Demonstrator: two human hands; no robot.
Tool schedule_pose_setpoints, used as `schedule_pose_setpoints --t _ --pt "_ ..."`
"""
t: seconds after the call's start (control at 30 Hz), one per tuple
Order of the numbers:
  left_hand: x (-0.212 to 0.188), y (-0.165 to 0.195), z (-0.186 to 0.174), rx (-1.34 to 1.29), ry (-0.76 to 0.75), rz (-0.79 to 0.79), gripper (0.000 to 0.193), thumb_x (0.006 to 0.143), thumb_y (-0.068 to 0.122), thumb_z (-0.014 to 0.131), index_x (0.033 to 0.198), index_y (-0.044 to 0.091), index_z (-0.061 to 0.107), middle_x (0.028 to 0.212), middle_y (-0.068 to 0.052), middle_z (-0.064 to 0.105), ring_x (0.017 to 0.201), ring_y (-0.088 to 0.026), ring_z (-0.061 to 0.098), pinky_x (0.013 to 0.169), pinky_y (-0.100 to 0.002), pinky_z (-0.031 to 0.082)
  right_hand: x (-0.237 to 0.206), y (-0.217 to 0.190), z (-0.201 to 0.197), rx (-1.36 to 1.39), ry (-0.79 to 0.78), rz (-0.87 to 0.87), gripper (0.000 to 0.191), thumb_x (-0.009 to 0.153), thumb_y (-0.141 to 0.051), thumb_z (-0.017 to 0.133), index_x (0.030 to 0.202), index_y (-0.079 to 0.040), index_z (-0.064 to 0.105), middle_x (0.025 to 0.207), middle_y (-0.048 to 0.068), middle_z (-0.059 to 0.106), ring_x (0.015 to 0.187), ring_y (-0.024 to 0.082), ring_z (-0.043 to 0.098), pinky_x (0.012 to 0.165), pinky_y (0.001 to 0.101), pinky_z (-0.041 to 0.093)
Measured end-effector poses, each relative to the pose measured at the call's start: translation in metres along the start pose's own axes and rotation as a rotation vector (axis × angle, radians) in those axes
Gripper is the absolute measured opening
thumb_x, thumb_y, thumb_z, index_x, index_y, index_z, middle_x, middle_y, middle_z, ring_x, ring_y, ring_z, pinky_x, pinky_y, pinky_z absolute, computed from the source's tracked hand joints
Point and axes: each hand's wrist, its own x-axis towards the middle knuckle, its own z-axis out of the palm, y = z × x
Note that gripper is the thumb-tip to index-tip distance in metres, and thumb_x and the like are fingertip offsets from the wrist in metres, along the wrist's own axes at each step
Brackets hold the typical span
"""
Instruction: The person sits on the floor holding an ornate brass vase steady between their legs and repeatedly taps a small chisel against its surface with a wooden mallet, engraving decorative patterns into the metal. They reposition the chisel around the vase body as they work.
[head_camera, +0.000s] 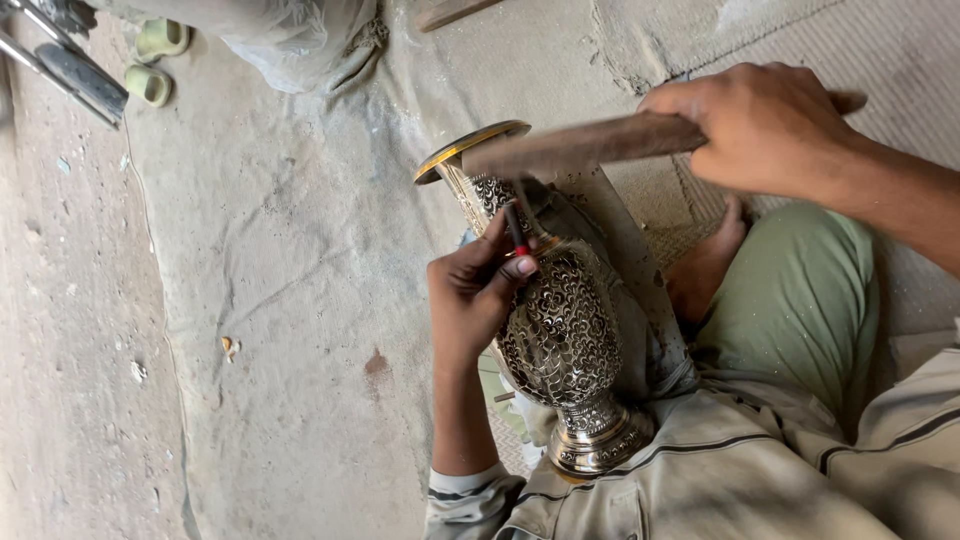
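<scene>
Vase: ornate metal vase (560, 335) with dense engraved scrollwork, lying tilted across the person's lap; flared gold-rimmed mouth at 11 o'clock, stepped foot at 6 o'clock.
Position: centre of view, resting against a cloth-wrapped support beneath it, just beside the bent knee.
Chisel: thin tool (515, 228) with a red band, tip set on the vase's shoulder near the neck.
Left hand: left hand (475, 295) clenched about the chisel, fingers pressed against the vase body at its 9 o'clock side.
Mallet: long dark wooden bar (580, 145), lying across the view above the chisel head, close over the vase's mouth.
Right hand: right hand (765, 125) at 2 o'clock, grasping the bar's far end firmly.
Clothing: green trouser leg (800, 300) at 3 o'clock; pale striped sleeve (700, 470) at 5 o'clock.
Floor: dusty grey floor (280, 300) covering the left half.
Surroundings: pair of pale green sandals (155, 60) at 10 o'clock, well apart from the work; woven mat (880, 40) at 1 o'clock.
</scene>
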Motion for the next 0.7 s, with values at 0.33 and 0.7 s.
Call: schedule_pose_setpoints --t 0.33,0.7 --pt "0.002 0.014 0.008 0.004 -0.027 -0.17 0.048 0.087 -0.007 0.075 0.135 -0.003 0.067 0.11 -0.01 0.079 0.093 -0.006 0.068 0.08 -0.024 0.057 0.007 -0.016 0.017 0.794 -0.078 -0.047 0.043 0.084 -0.007 0.076 0.125 -0.015 0.065 0.09 0.004 0.074 0.088 0.017 0.071 0.085 0.0347 0.057" --pt "-0.002 0.027 0.017 0.216 0.074 -0.063 0.047 0.085 -0.003 0.078 0.132 -0.001 0.068 0.102 -0.005 0.081 0.092 -0.001 0.063 0.086 -0.021 0.055 0.004 -0.017 0.001 1.014 0.098 -0.279 0.037 0.079 -0.01 0.073 0.115 -0.014 0.064 0.088 -0.004 0.071 0.085 0.011 0.07 0.078 0.0325 0.057"
